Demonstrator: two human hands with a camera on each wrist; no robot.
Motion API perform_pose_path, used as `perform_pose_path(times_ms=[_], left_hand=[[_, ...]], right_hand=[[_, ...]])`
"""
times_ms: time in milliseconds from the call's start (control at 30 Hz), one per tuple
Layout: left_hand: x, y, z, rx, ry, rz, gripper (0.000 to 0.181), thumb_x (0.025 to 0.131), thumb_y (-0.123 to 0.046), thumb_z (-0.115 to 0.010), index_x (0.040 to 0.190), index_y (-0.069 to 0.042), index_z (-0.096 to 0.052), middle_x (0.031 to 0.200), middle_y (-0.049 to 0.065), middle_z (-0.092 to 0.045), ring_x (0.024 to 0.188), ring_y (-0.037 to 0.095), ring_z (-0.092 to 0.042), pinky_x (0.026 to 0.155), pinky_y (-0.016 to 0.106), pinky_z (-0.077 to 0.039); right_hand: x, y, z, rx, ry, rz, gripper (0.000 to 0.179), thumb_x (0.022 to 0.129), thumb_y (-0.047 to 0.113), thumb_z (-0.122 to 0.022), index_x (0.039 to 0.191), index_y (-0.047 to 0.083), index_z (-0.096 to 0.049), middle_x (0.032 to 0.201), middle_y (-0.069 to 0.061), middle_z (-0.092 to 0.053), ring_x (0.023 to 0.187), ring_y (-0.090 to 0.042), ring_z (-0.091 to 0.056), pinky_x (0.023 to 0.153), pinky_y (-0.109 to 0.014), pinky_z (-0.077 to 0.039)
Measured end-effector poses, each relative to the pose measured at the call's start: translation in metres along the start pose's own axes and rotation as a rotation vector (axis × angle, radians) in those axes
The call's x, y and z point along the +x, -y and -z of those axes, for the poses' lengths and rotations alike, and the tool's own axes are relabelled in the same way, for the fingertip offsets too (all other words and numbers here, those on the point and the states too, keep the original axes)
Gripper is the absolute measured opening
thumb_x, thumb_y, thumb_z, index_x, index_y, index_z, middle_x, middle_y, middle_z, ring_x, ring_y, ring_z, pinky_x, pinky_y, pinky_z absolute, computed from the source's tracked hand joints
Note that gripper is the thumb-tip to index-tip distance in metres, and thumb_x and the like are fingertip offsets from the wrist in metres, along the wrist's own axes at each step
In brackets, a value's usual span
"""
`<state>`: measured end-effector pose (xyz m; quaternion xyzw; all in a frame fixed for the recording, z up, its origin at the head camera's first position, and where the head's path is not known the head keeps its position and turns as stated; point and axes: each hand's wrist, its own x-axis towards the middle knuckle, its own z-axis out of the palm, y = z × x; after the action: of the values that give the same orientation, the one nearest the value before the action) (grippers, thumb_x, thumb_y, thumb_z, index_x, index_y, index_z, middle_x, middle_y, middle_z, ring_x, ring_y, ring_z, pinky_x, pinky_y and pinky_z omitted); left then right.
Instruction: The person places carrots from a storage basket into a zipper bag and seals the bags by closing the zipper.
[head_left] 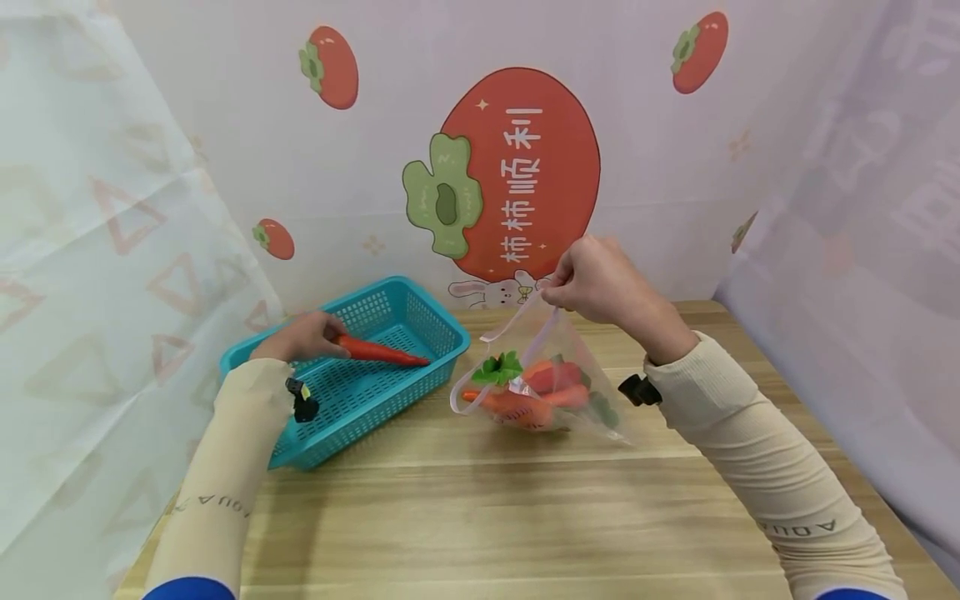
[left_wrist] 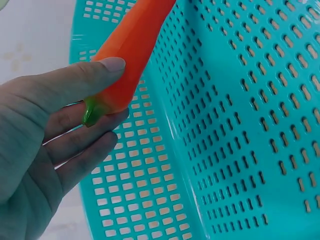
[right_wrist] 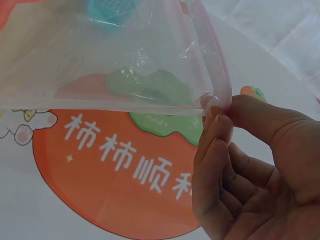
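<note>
Head view: your left hand (head_left: 307,335) pinches one red pepper (head_left: 382,352) over one teal basket (head_left: 390,400) at your eleven o'clock on the wooden bench (head_left: 465,517); your right hand (head_left: 603,279) holds up one clear bag (head_left: 570,342) between twelve and one, before a fruit-printed backdrop (head_left: 660,150). Left wrist view: your thumb and half-spread fingers grip the pepper's stem end. Right wrist view: thumb meets fingertips on the bag's rim.

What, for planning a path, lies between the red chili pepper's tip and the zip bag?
In the head view, the turquoise basket's wall, then a strip of wooden table before the zip bag.
</note>
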<state>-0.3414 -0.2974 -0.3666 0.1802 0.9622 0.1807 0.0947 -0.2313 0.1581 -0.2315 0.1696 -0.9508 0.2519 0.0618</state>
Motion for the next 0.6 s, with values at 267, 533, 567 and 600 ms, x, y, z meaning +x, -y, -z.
perform_pose_path(times_ms=[267,533,567,600], left_hand=[[-0.017,-0.001,0.008,-0.004,-0.088,-0.101,0.031,0.092,-0.02,-0.083,0.114,0.002,-0.078,0.102,0.014,-0.078,0.09,0.025,-0.064,0.077,0.038,-0.057],[-0.036,-0.007,0.024,0.055,-0.146,-0.085,0.035,0.092,-0.025,-0.084,0.115,0.0,-0.078,0.103,0.014,-0.079,0.088,0.024,-0.067,0.078,0.038,-0.057],[-0.038,-0.008,0.027,0.063,-0.155,-0.082,0.036,0.091,-0.027,-0.085,0.115,-0.001,-0.078,0.102,0.013,-0.08,0.088,0.023,-0.066,0.077,0.038,-0.057],[-0.039,-0.008,0.03,0.068,-0.163,-0.082,0.036,0.092,-0.027,-0.084,0.115,-0.001,-0.078,0.102,0.013,-0.08,0.087,0.023,-0.067,0.077,0.037,-0.057]], right_hand=[[-0.001,0.004,0.0,0.005,0.014,-0.003,0.027,0.095,0.015,-0.076,0.069,0.008,-0.077,0.066,-0.004,-0.073,0.052,-0.015,-0.046,0.051,-0.03,-0.036],[-0.003,0.004,-0.001,0.0,0.011,0.007,0.029,0.095,0.015,-0.076,0.067,0.008,-0.076,0.069,-0.007,-0.075,0.051,-0.014,-0.045,0.051,-0.029,-0.036],[-0.003,0.004,-0.001,-0.001,0.008,0.007,0.029,0.095,0.015,-0.076,0.066,0.008,-0.076,0.069,-0.008,-0.075,0.052,-0.014,-0.046,0.051,-0.029,-0.036],[-0.003,0.004,-0.002,-0.001,0.005,0.006,0.029,0.095,0.015,-0.076,0.066,0.008,-0.076,0.069,-0.008,-0.075,0.052,-0.015,-0.045,0.051,-0.029,-0.036]])
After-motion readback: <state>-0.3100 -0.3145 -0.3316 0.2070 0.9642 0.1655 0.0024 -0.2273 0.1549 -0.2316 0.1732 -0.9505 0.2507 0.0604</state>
